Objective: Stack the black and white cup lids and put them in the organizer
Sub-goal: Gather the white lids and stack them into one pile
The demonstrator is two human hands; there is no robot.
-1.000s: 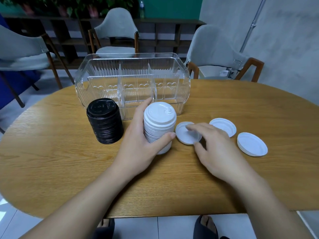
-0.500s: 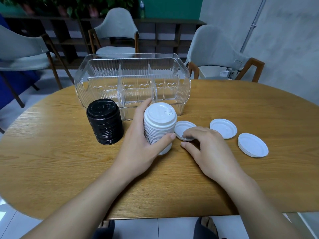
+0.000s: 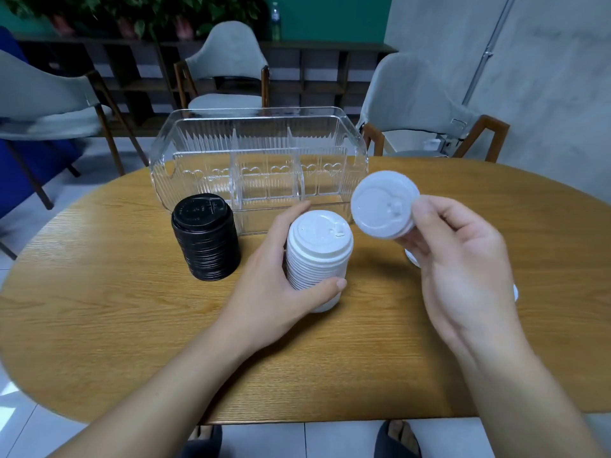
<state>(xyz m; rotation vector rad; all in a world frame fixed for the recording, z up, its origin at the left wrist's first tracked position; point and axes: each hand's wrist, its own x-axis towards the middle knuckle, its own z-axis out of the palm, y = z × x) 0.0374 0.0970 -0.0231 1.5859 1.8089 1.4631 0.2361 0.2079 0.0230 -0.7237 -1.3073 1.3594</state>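
Note:
A tall stack of white lids [image 3: 318, 256] stands on the wooden table [image 3: 99, 319], and my left hand [image 3: 274, 279] grips its side with thumb in front and fingers behind. My right hand [image 3: 463, 269] pinches a single white lid [image 3: 383, 203] in the air, up and to the right of that stack, top side facing me. A stack of black lids [image 3: 205, 236] stands to the left, untouched. The clear ribbed organizer [image 3: 258, 150] with its dividers sits behind both stacks. Two more white lids on the table are almost fully hidden behind my right hand.
Grey chairs stand around the far side of the table, one at the left [image 3: 49, 104], one behind the organizer [image 3: 228, 71] and one at the right [image 3: 420, 104]. My feet [image 3: 396, 438] show below the table's near edge.
My right hand has picked the loose white lid off the table, turned it over and raised it above and to the right of the white stack. My left hand keeps holding the stack.

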